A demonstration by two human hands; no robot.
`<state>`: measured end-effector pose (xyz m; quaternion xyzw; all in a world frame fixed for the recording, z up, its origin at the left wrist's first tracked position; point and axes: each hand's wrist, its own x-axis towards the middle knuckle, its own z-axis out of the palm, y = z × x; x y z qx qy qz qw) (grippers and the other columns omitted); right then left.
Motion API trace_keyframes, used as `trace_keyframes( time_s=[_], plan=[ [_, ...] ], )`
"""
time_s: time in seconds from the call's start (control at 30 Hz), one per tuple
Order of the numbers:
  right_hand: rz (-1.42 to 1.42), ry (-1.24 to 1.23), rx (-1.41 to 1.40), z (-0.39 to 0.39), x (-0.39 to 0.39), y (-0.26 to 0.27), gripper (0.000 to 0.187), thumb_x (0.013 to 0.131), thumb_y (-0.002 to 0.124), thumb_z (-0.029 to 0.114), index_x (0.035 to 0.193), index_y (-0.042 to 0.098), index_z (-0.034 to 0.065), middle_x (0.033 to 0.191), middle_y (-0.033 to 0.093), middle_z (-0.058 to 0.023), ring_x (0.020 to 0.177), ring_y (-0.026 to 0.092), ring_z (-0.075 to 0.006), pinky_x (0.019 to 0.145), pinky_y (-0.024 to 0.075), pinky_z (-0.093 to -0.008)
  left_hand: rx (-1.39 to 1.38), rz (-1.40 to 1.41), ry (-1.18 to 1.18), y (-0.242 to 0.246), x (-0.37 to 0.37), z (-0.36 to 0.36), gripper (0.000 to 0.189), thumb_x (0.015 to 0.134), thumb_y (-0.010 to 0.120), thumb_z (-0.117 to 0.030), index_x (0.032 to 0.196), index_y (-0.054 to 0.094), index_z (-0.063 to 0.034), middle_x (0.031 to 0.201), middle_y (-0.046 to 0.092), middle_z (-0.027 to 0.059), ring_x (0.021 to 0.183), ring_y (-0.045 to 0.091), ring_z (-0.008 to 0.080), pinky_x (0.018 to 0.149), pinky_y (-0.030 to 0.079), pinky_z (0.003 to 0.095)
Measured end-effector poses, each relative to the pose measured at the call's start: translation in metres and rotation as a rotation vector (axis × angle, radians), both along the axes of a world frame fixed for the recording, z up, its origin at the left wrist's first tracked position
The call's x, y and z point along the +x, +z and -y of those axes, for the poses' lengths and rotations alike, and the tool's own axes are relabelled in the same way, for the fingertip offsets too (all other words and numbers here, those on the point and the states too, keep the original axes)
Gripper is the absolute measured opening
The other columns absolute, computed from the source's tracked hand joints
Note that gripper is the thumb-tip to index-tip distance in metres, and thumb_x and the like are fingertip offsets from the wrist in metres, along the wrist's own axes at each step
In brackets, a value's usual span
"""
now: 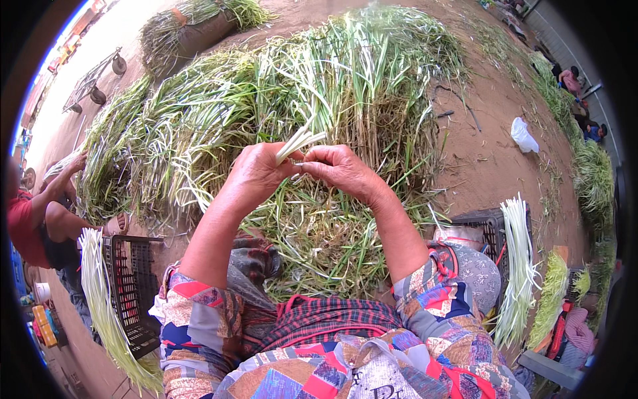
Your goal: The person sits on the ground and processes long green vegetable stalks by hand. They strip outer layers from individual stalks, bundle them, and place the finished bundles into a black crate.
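Observation:
My left hand (261,164) is closed around a small bunch of peeled white stalks (301,140), which slant up to the right. My right hand (344,169) meets it at the fingertips, with thumb and forefinger pinched on a pale stalk end (297,166). What lies deeper inside the right fingers is hidden. Behind both hands spreads a large heap of uncleaned green leafy stalks (209,114) with brown, soil-covered lower ends (369,124). Loose leaves and peeled scraps (319,239) cover the ground between my knees.
Cleaned white stalks lie across a black plastic crate (130,294) at left; another bundle (516,269) lies over a crate (478,222) at right. A person in red (30,224) sits at left, holding stalks. A wheeled cart (92,82) and plastic bag (524,134) stand farther off.

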<state>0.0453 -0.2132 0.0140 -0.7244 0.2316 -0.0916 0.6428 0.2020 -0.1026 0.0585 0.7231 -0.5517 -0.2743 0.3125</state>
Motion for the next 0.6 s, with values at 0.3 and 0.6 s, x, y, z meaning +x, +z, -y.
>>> trace_keyframes(
  time_s=[0.3,0.6],
  plan=[
    [0.008,-0.124,-0.343,0.008,-0.015,-0.045,0.045,0.078,0.074,0.031,0.115,0.059,0.0105,0.101,0.066,-0.0092,0.09,0.063,-0.0164,0.084,0.0506,-0.0313,0.026,0.13,0.129,-0.012,-0.003,0.004,0.013,0.076,0.068,-0.018,0.084,0.069,-0.0075,0.068,0.064,0.0145,0.064,0.063,0.029,0.065,0.049,0.0383],
    [-0.047,-0.231,0.639,0.002,-0.039,-0.107,0.086,0.069,0.082,0.039,0.139,0.041,0.0096,0.137,0.043,-0.0069,0.121,0.045,-0.0209,0.095,0.0407,-0.0425,-0.061,-0.162,0.313,-0.021,0.011,0.01,0.01,0.08,0.071,-0.014,0.084,0.07,-0.0052,0.068,0.063,0.0002,0.063,0.054,0.0086,0.06,0.043,0.0268]
  ],
)
